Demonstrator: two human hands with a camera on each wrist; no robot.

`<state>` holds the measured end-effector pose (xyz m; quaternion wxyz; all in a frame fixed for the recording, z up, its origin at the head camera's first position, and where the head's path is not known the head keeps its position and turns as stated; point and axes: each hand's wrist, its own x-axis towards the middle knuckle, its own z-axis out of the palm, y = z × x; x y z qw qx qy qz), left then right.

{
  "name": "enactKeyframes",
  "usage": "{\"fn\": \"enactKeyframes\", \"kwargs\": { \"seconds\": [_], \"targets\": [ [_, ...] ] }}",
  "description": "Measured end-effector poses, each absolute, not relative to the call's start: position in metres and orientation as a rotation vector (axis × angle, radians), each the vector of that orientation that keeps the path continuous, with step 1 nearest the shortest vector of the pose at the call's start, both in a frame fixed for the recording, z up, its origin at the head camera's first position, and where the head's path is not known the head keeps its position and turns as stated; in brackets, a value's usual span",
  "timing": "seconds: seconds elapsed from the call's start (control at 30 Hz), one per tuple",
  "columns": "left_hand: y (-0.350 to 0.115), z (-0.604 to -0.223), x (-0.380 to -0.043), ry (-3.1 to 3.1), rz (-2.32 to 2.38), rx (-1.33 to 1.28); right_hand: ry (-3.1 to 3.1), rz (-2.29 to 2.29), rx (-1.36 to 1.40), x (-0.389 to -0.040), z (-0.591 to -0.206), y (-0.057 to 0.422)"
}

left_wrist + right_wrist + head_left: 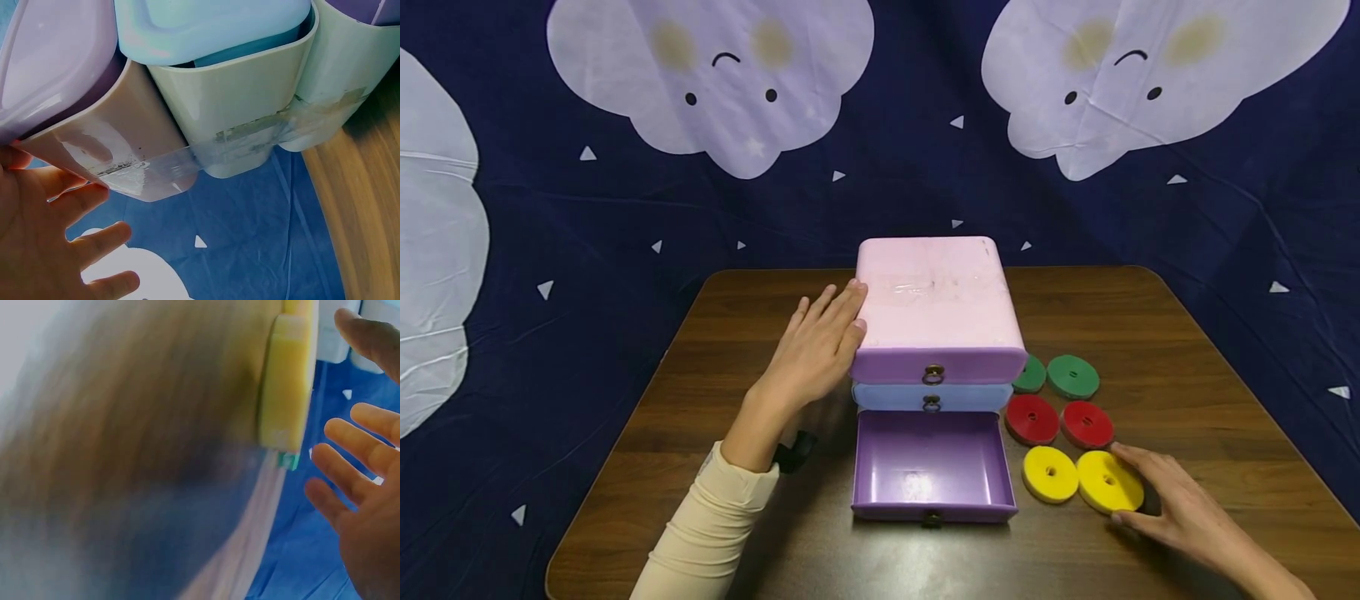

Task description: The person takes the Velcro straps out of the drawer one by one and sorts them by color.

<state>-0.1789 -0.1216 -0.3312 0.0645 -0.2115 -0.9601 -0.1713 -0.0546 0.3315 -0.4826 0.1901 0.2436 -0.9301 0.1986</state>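
A small drawer unit (936, 292) with a pink top stands mid-table. Its bottom purple drawer (931, 467) is pulled out and holds nothing; the blue drawer (932, 397) above sticks out slightly. My left hand (812, 350), fingers straight, rests against the unit's left side; the left wrist view shows its fingertips at the pink casing (125, 137). To the right of the drawers, my right hand (1180, 504) is spread around the right edge of a flat yellow roll (1108, 482) with a small centre hole. The right wrist view shows those fingers loose, beside the yellow roll (285, 381).
Another yellow roll (1050, 475) touches the first on its left. Behind lie two red rolls (1032, 419) and two green rolls (1072, 377), one partly hidden by the unit. A dark blue cloth with clouds (917, 192) hangs behind the wooden table (745, 308).
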Motion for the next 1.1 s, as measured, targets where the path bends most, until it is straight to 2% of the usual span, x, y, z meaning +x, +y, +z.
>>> {"fn": "enactKeyframes", "kwargs": {
  "seconds": [0.53,1.1],
  "targets": [
    [-0.122,-0.33,-0.179,-2.911,-0.527,-0.635,-2.363,0.633,0.955,-0.036,-0.45,0.272],
    [-0.121,-0.329,-0.179,-2.896,-0.523,-0.639,-2.419,0.899,1.124,-0.015,-0.476,0.2]
  ]
}}
